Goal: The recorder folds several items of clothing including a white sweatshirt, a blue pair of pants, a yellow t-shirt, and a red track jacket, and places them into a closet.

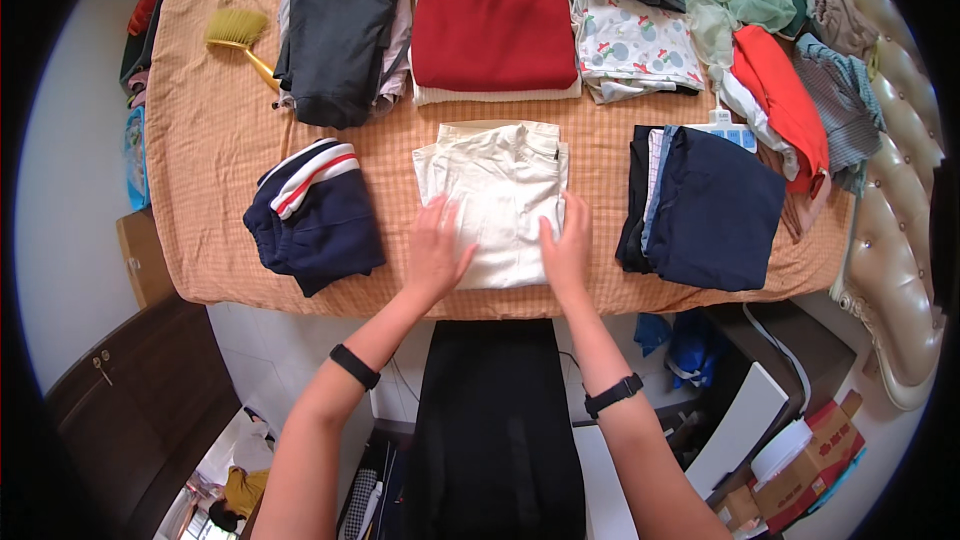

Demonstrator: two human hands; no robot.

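Fingers [440,208] on the left hand [432,258] extended and slightly parted, thumb angled away; laid on left side of the folded white garment [500,205]. Right hand [568,245] same idea: fingers loosely curved, thumb apart, touching the garment's right edge. Both hands relaxed, released rather than clenched; cannot tell if any fingertip is tucked under the cloth. Dark wristband [355,367] on each arm.

White garment lies flat near the front edge of the orange checked bedsheet [200,110], between the folded navy garment with red and white stripes [320,215] on the left and the navy stack [715,210] on the right. Behind it: dark red folded garment [495,25] on top of white cloth; dark grey folded garment [340,35] to the left, printed white garment [635,45] to the right. Yellow brush [238,30] just beside the grey one. Loose red garment [785,105] in the heap by the tufted headboard [905,230].

Containers: red-and-brown cardboard box [815,455] on the lower right, contents cannot tell. Blue plastic bag [690,345] below the bed edge, contents hidden.
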